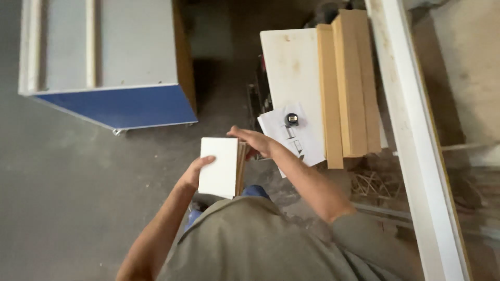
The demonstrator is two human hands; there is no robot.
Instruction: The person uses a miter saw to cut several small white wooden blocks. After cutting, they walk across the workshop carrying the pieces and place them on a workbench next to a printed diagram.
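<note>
Seen from the head camera: a person's left hand (197, 171) and right hand (255, 141) clamp a stack of small white-faced panels (221, 166), each grip closed on an opposite edge, above the grey floor (78, 182). Just beyond, a bench (291, 67) carries a tape measure (291, 119) on a paper sheet (294, 136) beside tan boards (349, 83). A blue-fronted cabinet (120, 106) stands at left.

Bench: white board top (291, 67), standing on the grey concrete floor (67, 177).
On the board's right edge: stacked tan wooden planks (349, 83).
On the board's near end: paper sheet (294, 138), overhanging.
On the sheet: black tape measure (292, 119).
Floor, left of the board: blue-sided cabinet (114, 106).
</note>
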